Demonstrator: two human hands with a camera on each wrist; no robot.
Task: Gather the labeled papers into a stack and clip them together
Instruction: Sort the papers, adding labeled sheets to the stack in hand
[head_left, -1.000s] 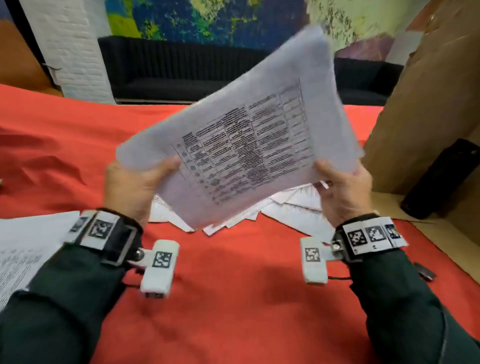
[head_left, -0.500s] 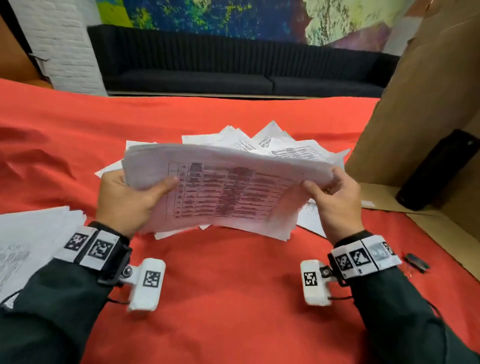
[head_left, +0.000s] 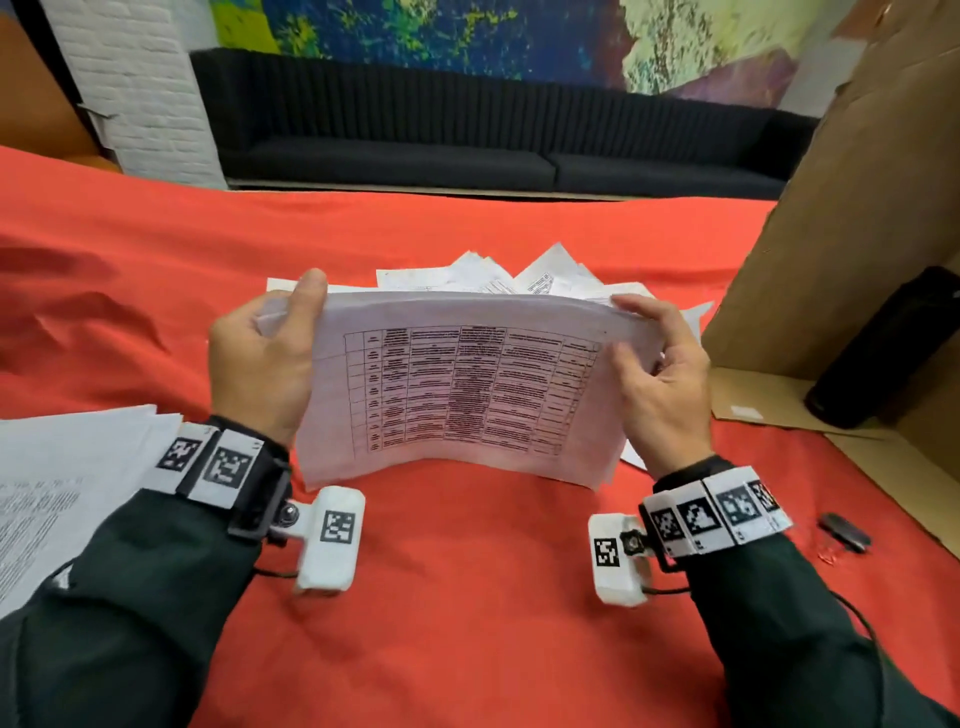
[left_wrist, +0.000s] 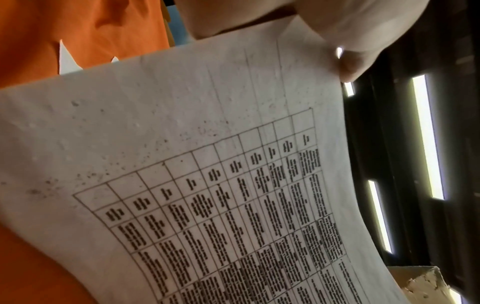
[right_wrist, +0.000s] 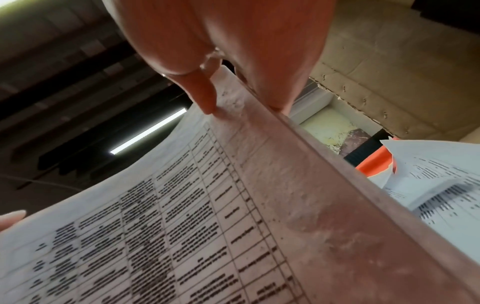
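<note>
A stack of white papers (head_left: 462, 389) printed with a table stands nearly upright above the red cloth, bowed, its lower edge just over the cloth. My left hand (head_left: 265, 358) grips its left edge, thumb in front. My right hand (head_left: 660, 364) holds the right edge, fingers curled over the top corner. The printed sheet (left_wrist: 207, 185) fills the left wrist view. In the right wrist view the stack's edge (right_wrist: 298, 185) runs away from my fingers (right_wrist: 205, 94). More loose papers (head_left: 519, 278) lie scattered behind the stack. A small black clip (head_left: 844, 531) lies on the cloth at the right.
Another pile of printed papers (head_left: 57, 483) lies at the left edge of the red cloth (head_left: 467, 597). An open cardboard box (head_left: 841, 234) stands at the right with a black cylinder (head_left: 888, 348) inside. A black sofa (head_left: 467, 135) is beyond the table.
The stack came down from a raised, tilted pose to standing on edge near the cloth. Both hands shifted to its sides and the sheets look squared together.
</note>
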